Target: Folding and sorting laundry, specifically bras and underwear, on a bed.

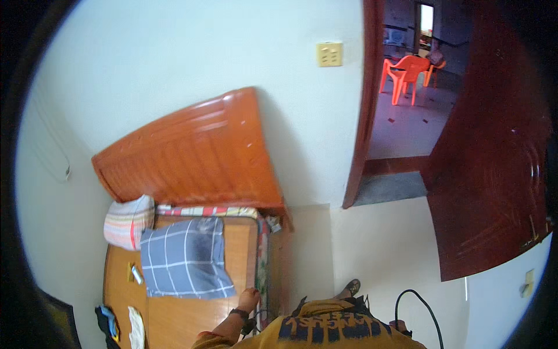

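Observation:
My left hand (249, 299), with a dark band at the wrist, is over the near side edge of the bed, just right of the blue checked pillow's (185, 257) lower corner. Its fingers look bent, and whether they touch or hold the edge of the brown sleeping mat (211, 312) cannot be made out. Only a small part of my right hand (399, 325) shows beside the yellow-brown shirt (331, 329), near a black cable (425, 299); its fingers are hidden. A striped pillow (128, 222) lies against the blue one, below the wooden headboard (192, 152).
On the bed lie a small white object (137, 275), a white cloth (136, 327) and dark clothing (107, 325). A dark red door (488, 165) stands open at the right; orange plastic chairs (405, 72) are in the room beyond. A shoe (352, 286) shows on the pale floor.

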The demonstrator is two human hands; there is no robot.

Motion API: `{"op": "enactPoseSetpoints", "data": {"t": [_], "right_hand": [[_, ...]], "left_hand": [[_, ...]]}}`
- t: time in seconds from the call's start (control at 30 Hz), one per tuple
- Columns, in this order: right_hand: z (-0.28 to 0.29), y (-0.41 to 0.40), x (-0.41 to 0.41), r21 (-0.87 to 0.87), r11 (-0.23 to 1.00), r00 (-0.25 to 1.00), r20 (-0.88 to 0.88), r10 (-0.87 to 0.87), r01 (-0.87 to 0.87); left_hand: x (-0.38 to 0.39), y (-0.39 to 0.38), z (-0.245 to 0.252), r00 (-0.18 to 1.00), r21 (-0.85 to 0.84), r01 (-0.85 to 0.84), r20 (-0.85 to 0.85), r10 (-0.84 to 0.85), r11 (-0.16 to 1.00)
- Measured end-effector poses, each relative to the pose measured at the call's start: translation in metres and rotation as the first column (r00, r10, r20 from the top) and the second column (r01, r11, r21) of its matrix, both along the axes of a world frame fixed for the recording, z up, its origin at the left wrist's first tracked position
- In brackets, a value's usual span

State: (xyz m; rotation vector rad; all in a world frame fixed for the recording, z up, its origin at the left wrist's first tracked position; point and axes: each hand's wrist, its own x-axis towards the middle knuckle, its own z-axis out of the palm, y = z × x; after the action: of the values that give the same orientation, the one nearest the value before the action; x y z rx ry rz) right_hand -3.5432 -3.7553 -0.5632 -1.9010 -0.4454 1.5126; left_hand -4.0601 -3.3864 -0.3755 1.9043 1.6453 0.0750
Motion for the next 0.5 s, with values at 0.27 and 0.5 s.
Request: {"op": "enactPoseSetpoints", "data": {"t": [0.27,0.5], "right_hand": [[-0.027,0.056,0.077,0.025,0.789,0.44,-0.84,-0.316,0.614],[-0.017,0.118,0.134,-0.076,0.85,0.105,-0.983,-0.152,0.521]], "left_hand": [[0.215,0.164,0.089,0.91,0.43,0.212,0.241,-0.338,0.877],[0.351,0.268,0.25,0.851,0.85,0.201,0.094,-0.517,0.487]]}}
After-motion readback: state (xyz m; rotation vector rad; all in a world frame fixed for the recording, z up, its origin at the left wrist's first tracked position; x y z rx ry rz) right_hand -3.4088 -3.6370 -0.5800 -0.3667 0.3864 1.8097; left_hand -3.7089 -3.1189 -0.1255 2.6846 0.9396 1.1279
